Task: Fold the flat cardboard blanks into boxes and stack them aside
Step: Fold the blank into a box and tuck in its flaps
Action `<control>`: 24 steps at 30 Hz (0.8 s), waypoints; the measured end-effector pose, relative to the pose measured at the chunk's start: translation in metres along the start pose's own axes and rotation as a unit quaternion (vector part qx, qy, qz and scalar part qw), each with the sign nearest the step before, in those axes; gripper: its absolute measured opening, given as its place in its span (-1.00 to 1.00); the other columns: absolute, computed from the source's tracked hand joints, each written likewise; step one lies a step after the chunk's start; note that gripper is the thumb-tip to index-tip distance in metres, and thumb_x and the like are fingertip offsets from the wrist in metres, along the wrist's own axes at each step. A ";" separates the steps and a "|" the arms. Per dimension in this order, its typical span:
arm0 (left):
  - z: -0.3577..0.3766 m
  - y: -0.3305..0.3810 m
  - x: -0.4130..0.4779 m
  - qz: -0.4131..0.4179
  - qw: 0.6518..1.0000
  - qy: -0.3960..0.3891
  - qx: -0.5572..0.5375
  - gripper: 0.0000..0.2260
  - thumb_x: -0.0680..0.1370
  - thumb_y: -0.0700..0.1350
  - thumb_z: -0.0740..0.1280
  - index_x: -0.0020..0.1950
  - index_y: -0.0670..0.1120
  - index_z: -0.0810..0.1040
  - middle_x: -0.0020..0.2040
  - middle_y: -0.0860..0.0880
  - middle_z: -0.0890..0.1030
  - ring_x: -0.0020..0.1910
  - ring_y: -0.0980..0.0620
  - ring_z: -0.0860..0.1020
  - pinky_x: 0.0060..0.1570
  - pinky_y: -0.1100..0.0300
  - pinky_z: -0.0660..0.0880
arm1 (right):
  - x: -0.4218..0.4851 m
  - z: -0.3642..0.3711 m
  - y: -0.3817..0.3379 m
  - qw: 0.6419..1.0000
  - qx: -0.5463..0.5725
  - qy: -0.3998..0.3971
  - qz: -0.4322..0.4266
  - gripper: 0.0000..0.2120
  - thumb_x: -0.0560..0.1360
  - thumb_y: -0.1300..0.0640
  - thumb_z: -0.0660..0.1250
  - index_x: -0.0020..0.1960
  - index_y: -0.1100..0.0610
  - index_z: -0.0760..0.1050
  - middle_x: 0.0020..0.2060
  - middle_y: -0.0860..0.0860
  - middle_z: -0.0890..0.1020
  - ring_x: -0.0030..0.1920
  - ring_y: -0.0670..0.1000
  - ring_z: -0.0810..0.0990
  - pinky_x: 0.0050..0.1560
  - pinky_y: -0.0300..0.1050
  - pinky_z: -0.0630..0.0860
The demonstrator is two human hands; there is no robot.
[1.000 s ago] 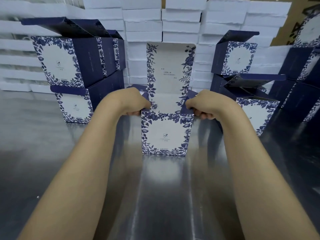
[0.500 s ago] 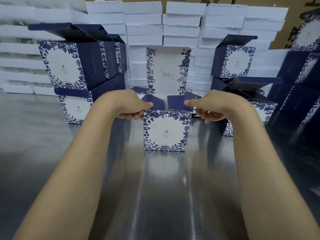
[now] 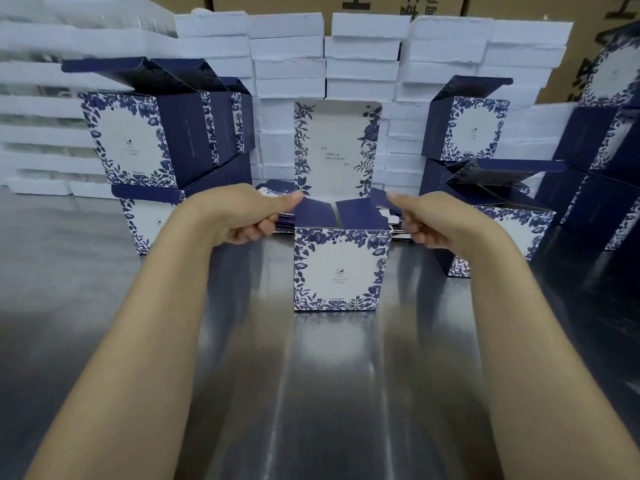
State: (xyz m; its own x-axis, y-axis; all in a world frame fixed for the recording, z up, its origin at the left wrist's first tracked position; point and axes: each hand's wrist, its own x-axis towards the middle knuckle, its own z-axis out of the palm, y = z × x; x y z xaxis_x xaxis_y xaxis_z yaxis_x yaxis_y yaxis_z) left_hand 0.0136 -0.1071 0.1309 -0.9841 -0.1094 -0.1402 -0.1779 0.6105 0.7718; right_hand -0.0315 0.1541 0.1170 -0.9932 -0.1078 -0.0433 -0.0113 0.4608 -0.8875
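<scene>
Left hand [image 3: 242, 216], fingers curled on nothing, thumbs the left navy flap [image 3: 313, 213] inward; right hand [image 3: 440, 220] mirrors it on the right flap [image 3: 360, 210]. The floral-printed box [image 3: 338, 271] stands mid-table, its lid [image 3: 337, 147] upright at the far side. This looks like flap tucking, and next the lid needs folding down over them. The card is smooth and crisply creased, on a brushed steel table [image 3: 104, 323].

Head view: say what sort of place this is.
Probably a packing workshop: folded boxes stacked on a steel table, white foam blocks piled behind, brown cartons at the back.
</scene>
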 end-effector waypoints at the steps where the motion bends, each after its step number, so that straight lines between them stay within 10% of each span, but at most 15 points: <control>1: 0.000 -0.004 0.006 0.009 0.998 0.057 -0.003 -0.57 0.44 0.30 0.36 -0.25 -0.07 0.49 -0.37 0.03 0.49 -0.46 0.10 0.39 -0.37 0.30 0.39 | 0.003 0.001 0.002 0.999 0.025 0.040 -0.011 -0.70 0.54 -0.10 0.31 -0.24 0.08 0.46 -0.42 -0.04 0.50 -0.56 -0.12 0.42 -0.49 -0.32 0.30; 3: 0.006 -0.010 0.018 0.048 0.993 0.103 -0.030 -0.57 0.45 0.23 0.40 0.04 -0.12 0.54 -0.03 -0.02 0.59 -0.11 0.06 0.54 0.08 0.15 0.52 | 0.009 0.009 0.004 0.993 0.075 0.069 -0.061 -0.89 0.56 0.05 0.30 0.02 0.07 0.53 -0.11 -0.02 0.61 -0.30 -0.12 0.58 -0.30 -0.28 0.46; 6: 0.030 -0.004 0.027 0.099 0.980 0.055 -0.163 -0.40 0.56 0.13 0.30 0.53 0.00 0.19 0.42 0.09 0.37 0.38 0.06 0.37 0.42 0.00 0.28 | 0.014 0.026 0.007 0.980 0.125 0.015 -0.153 -0.53 0.53 0.28 0.24 0.34 -0.13 0.36 0.26 -0.22 0.48 0.16 -0.14 0.52 -0.05 -0.28 0.49; 9: 0.044 0.007 0.029 0.130 0.943 0.064 -0.300 -0.63 0.65 0.08 0.09 0.47 0.14 0.27 0.21 0.22 0.46 0.25 0.16 0.42 0.22 0.12 0.40 | 0.013 0.039 0.007 0.970 0.160 0.004 -0.185 -0.43 0.48 0.40 0.13 0.28 -0.20 0.36 0.13 -0.36 0.48 0.06 -0.24 0.55 -0.24 -0.43 0.47; 13: 0.036 -0.003 0.032 0.132 0.937 0.089 -0.312 -0.60 0.63 0.27 -0.10 0.21 0.23 0.48 -0.12 0.27 0.60 -0.02 0.31 0.53 0.07 0.11 0.45 | 0.016 0.034 0.010 0.949 0.269 0.021 -0.163 -0.54 0.42 0.46 -0.01 0.02 0.03 0.49 0.05 -0.09 0.59 0.03 -0.07 0.61 -0.40 -0.36 0.47; 18: 0.029 -0.017 0.030 0.149 0.983 -0.018 -0.103 -0.65 0.53 0.37 0.12 0.10 0.28 0.59 0.25 0.27 0.51 0.27 0.27 0.44 0.36 0.12 0.27 | 0.019 0.031 0.018 0.975 0.178 -0.014 -0.132 -0.78 0.54 0.21 0.16 -0.10 0.03 0.56 0.15 -0.09 0.63 0.12 -0.12 0.58 -0.11 -0.21 0.46; 24: 0.033 -0.003 0.020 0.255 0.965 0.028 0.046 -0.79 0.58 0.05 0.32 0.16 0.04 0.62 0.17 0.24 0.54 0.14 0.23 0.47 -0.01 0.56 0.31 | 0.013 0.020 0.012 0.978 -0.019 -0.054 -0.198 -0.92 0.53 0.08 0.36 -0.01 -0.06 0.61 0.29 -0.21 0.48 0.23 -0.27 0.45 0.15 -0.39 0.32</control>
State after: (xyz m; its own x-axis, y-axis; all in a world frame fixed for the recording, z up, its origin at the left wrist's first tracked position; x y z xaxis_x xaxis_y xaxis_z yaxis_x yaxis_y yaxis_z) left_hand -0.0056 -0.0856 0.1054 -0.9423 0.1840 0.2796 0.3290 0.6633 0.6721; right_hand -0.0421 0.1410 0.0967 -0.8919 -0.3765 0.2506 -0.3996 0.3961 -0.8267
